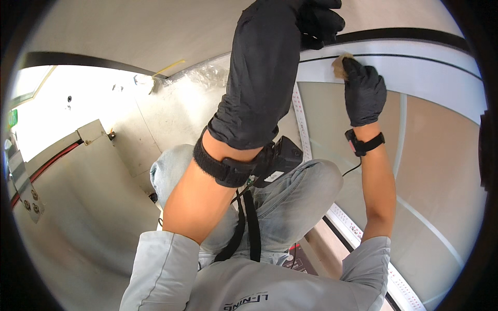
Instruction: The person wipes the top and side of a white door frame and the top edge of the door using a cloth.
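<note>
My right hand (365, 91), in a black glove, pinches a small tan pad (341, 67), perhaps sponge or folded abrasive. The pad lies against the white frame rail (424, 74), across a thin dark groove line. My left hand (268, 58), also black-gloved, is raised close to the camera at the top middle. Its fingers curl in front of the black edge strip (400, 35); whether they hold or touch anything is hidden. Below the rail spreads a large framed panel (435, 163) with pale bars across it.
Clear plastic film (206, 76) lies crumpled along the wall's foot. A yellow strip (169, 67) sticks up at the corner. Left of my knees curves a large pale metal housing (85, 186) with a bolted bracket (29, 194). A dark printed box (299, 260) sits behind my leg.
</note>
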Available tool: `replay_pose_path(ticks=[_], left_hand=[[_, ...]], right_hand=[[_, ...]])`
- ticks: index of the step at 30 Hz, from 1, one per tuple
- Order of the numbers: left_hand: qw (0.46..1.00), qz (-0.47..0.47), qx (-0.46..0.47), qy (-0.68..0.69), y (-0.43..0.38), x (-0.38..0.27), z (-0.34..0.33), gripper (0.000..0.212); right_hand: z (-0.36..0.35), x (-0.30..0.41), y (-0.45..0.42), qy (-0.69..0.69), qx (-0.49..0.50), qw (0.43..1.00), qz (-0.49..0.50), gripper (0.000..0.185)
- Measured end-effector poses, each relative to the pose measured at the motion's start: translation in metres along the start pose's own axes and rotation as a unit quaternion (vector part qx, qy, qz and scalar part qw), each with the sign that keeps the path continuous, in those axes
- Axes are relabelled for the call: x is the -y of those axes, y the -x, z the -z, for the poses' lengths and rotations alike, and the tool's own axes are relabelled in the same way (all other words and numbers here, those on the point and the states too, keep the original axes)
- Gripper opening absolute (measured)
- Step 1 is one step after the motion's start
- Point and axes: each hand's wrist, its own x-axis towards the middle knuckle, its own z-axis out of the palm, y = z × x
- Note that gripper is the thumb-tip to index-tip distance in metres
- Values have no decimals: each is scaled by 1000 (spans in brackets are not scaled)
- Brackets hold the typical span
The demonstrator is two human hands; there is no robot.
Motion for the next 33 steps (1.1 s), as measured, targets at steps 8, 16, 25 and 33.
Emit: replay_pose_path(ticks=[8, 16, 25, 33], left_hand=[[957, -203, 79, -189, -4, 34, 19, 34], [984, -164, 59, 45, -12, 36, 45, 28], [901, 67, 317, 288, -21, 3, 57, 39], [973, -215, 66, -45, 1, 26, 36, 31]], right_hand=[[-59, 30, -29, -103, 135, 984, -58, 16], [-128, 70, 5, -132, 179, 975, 24, 8], [-54, 24, -16, -72, 146, 987, -8, 9], [-141, 72, -12, -115, 55, 992, -20, 15]])
